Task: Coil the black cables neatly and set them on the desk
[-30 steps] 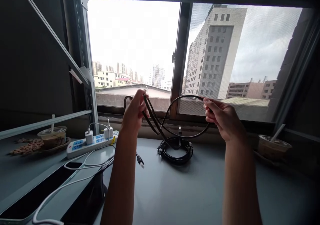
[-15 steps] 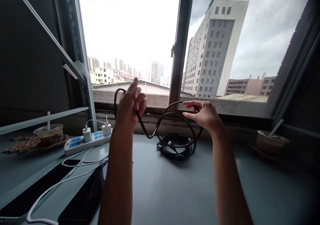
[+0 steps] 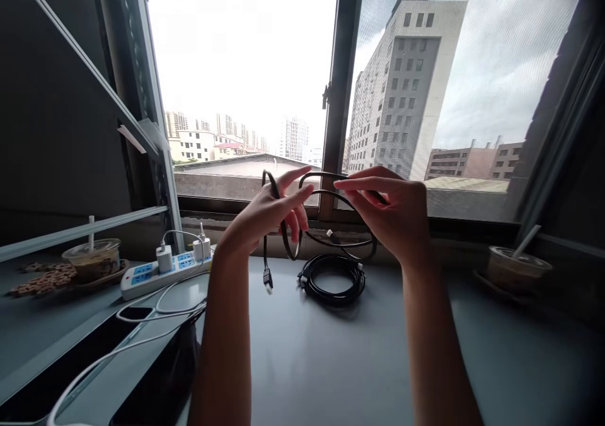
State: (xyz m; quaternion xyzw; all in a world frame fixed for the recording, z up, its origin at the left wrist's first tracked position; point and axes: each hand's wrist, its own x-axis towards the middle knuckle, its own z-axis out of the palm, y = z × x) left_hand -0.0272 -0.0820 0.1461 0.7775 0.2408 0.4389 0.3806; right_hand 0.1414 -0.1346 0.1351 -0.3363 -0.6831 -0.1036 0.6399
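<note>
Both hands are raised in front of the window, close together, holding a black cable (image 3: 331,194) bent into loops. My left hand (image 3: 276,213) has the loops running through its fingers, index and middle stretched forward. My right hand (image 3: 394,215) pinches the top of a loop between thumb and fingers. One plug end (image 3: 268,280) of the cable dangles below the left hand. On the grey table (image 3: 340,356) under the hands lies a coiled bundle of black cables (image 3: 333,278).
A white power strip (image 3: 163,268) with chargers sits at the left, white cords trailing to dark devices (image 3: 70,375) at the near left. A lidded drink cup (image 3: 92,259) stands far left, another cup (image 3: 517,271) at the right by the window frame.
The hands have come together from well apart. The wide single loop has been folded into smaller loops, and the plug end now hangs free under the left hand.
</note>
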